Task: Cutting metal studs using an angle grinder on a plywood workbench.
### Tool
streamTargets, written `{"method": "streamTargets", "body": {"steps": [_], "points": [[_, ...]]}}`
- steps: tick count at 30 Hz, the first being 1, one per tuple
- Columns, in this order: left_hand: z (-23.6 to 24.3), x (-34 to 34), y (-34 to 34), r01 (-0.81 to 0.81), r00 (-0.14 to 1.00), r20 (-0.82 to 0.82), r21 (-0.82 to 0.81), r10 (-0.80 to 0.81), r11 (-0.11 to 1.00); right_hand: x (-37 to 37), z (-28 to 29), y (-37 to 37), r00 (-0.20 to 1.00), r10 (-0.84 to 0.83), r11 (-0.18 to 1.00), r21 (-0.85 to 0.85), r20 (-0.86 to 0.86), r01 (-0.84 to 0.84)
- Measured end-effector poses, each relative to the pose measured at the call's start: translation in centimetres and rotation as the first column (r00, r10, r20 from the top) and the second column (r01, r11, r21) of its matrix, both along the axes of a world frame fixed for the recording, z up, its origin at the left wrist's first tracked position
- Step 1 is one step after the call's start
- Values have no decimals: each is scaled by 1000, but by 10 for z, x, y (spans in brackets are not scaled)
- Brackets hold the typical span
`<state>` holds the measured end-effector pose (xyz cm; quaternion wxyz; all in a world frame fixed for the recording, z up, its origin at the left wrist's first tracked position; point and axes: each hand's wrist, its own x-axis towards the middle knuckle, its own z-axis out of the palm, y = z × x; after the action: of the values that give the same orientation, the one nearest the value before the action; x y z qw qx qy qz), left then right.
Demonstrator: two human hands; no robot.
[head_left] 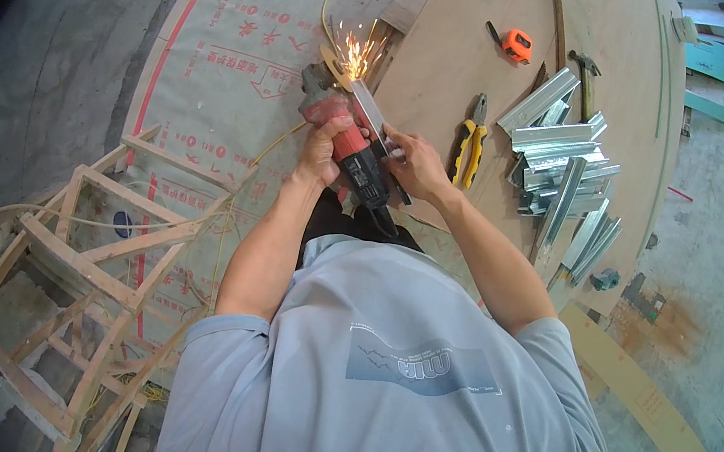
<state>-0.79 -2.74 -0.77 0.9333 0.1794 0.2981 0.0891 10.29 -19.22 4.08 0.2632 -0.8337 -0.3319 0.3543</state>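
Sparks (359,52) are flying from the yellow disc (336,69) of a red-and-black angle grinder (364,175) as a person's left hand (321,151) is wrapping tightly around its body and the right hand (419,167), near but apart, is gripping a metal strip (367,105) whose far end is lying at the disc. To the right, pliers (463,143), an orange tape measure (518,45), a hammer (587,96) and piled metal channels (567,148) are resting on a wooden board (447,48).
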Motion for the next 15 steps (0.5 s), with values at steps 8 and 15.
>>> {"method": "streamTargets", "body": {"steps": [8,15], "points": [[-19,11,-8,22,993,115,-35,-18,999,7,15,-3,988,-52,998,-32,-147,48],[37,-4,-2,56,988,141,2,-55,998,20,27,-68,874,-401,908,247,273,340]]}}
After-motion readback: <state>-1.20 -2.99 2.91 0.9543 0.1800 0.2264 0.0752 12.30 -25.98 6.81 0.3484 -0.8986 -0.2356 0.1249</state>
